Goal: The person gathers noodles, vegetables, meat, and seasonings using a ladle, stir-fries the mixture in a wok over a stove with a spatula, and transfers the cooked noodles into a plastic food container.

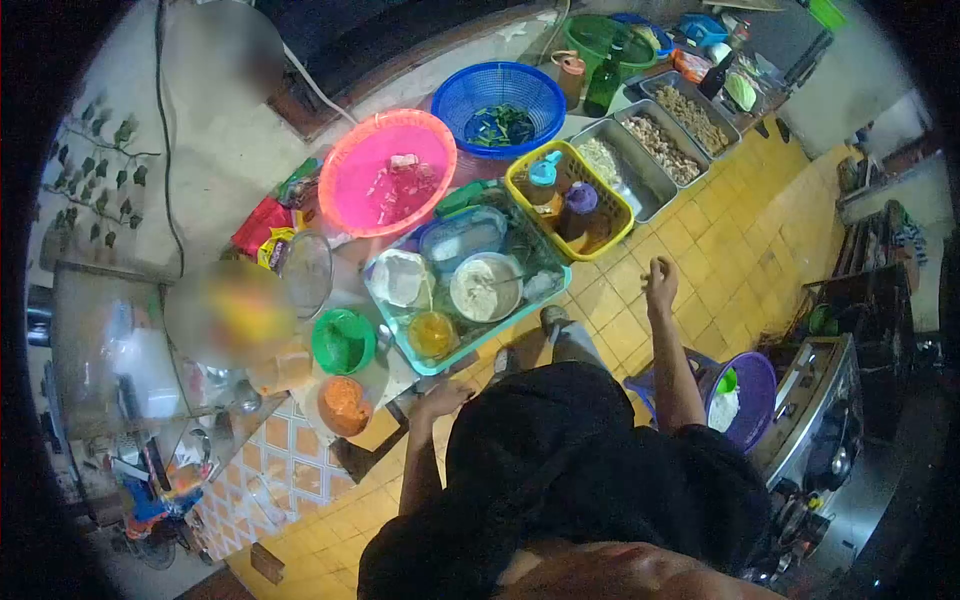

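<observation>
My left hand (440, 400) hangs near the table's front edge with nothing in it, fingers loosely stretched. Closest to it is the turquoise tray (480, 333), which holds a metal bowl of white flour-like powder (484, 288), a cup of orange-yellow liquid (432, 335), a white container (400, 278) and a blue-rimmed plastic tub (463, 235). My right hand (660, 285) is held out over the yellow tiled floor, empty, its fingers slightly bent and apart. Beyond it stands a yellow basket (620, 225) with a blue-capped bottle (543, 172) and a purple-capped bottle (580, 205).
Behind the tray are a pink basin (345, 190) and a blue colander (470, 95) with green leaves. Metal trays (655, 205) of chopped food line the right. A green bowl (343, 341) and an orange bowl (345, 405) sit left; a purple basin (758, 400) is beside my right arm.
</observation>
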`<state>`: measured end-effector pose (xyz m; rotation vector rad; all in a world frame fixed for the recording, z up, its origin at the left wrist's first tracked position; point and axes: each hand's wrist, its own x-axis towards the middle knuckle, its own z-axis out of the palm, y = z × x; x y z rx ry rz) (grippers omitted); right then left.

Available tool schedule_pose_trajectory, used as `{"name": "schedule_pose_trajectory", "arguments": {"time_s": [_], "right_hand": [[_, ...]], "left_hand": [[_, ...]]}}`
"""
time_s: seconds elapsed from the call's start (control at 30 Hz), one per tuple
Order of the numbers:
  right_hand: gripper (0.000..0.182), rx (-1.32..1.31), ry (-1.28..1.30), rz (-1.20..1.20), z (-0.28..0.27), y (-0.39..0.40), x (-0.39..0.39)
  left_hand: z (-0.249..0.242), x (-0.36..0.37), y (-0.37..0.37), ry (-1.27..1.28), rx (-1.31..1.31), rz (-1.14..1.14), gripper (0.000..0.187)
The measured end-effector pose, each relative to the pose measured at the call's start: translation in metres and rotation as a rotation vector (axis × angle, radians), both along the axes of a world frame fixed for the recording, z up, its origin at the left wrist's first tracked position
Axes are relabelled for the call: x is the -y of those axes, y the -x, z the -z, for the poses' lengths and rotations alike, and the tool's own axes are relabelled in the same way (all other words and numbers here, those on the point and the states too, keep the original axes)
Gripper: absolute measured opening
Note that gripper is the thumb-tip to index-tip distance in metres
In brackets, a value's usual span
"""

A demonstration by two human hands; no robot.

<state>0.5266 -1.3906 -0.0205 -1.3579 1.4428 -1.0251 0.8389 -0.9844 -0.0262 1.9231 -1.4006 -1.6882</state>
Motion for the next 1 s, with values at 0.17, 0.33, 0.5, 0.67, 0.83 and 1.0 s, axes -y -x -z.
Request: {"name": "schedule_pose_trajectory", "arguments": {"time_s": [0.17,0.33,0.5,0.67,0.83,1.0], "right_hand": [[0.075,0.052,-0.508,-0.049,-0.026,-0.028,0.119],[0.038,0.335,-0.370,-0.659,0.027,-0.023,0.174],[0.024,0.284,-0.704,-0.222,-0.004,-0.033,0.178],[0.031,0.264,-0.613,-0.183,0.001,0.012,0.162],[0.051,0.251,-0.564,-0.043,-0.018,0.031,0.122],[0.048,0.221,-0.397,0.078,0.019,0.034,0.103]], "left_hand": [[0.068,-0.037,0.034,-0.420,-0.115,-0.613,0.037],[0.113,-0.059,0.138,-0.384,-0.233,-1.259,0.042],[0.121,-0.053,0.213,-0.470,-0.389,-1.506,0.042],[0.121,-0.015,0.189,-0.405,-0.199,-1.091,0.042],[0.081,0.121,0.133,-0.040,-0.051,-0.561,0.042],[-0.020,0.287,0.174,0.004,-1.316,-0.919,0.066]]}}
